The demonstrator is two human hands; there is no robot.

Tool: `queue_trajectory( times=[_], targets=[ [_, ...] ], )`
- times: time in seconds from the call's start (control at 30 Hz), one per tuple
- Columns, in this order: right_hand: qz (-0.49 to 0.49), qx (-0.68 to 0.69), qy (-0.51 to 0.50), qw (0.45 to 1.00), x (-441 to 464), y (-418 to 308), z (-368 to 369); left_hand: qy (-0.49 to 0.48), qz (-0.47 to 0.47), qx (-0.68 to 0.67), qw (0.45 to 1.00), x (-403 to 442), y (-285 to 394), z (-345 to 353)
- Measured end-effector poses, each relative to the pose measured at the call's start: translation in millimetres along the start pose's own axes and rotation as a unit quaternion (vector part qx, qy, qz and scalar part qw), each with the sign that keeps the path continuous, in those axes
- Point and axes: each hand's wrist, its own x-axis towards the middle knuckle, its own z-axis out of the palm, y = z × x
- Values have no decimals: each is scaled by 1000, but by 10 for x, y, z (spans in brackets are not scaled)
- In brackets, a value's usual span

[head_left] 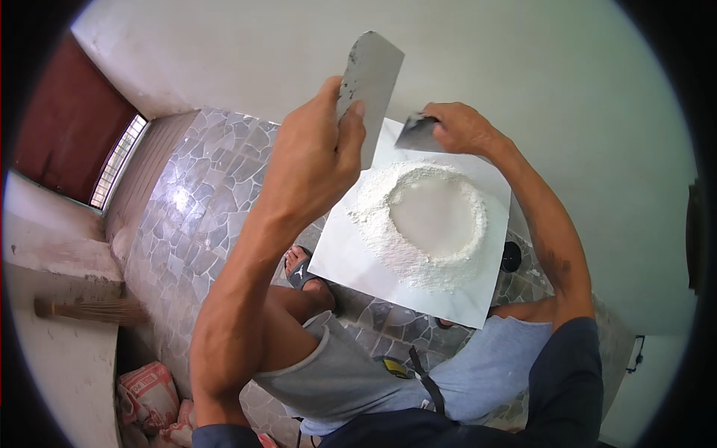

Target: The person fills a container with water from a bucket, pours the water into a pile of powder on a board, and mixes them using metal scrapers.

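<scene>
No text fully legible. Sack [149,392] at 8 o'clock, low: red lettering on white, angled and too small to read. Sandal [301,273], also 8 o'clock but close to centre: small white mark on dark strap, can't identify it. Yellow-and-black patch [394,366] near 6 o'clock, on grey shorts [358,377]: can't make out any wording.

Dark navy sleeves [569,366]; pale grey shorts [340,377]; black strap [429,384]; dark sandal [301,271], white mark [299,273]
</scene>
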Motion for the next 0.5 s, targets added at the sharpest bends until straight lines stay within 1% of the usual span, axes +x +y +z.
queue_trajectory(
  times=[0.07,0.17,0.23,0.27,0.37,0.43,0.5],
  targets=[
    [151,31,-18,988,-71,313,3,-10,-6,3,1000,-5,-16,4],
    [165,51,5,985,-216,1014,300,-30,-29,2,999,-10,16,13],
    [165,86,9,983,-284,1331,485,-39,-51,-17,998,-7,67,27],
    [164,104,10,981,-294,1350,506,-43,-51,-15,998,-1,70,36],
    [199,156,-55,966,-239,1387,534,-51,-41,-9,998,17,78,75],
    [166,156,-69,971,-131,1345,570,-45,-23,-6,999,16,57,124],
    [150,160,-92,971,-33,1149,544,-57,-29,5,998,24,58,143]
  ],
)
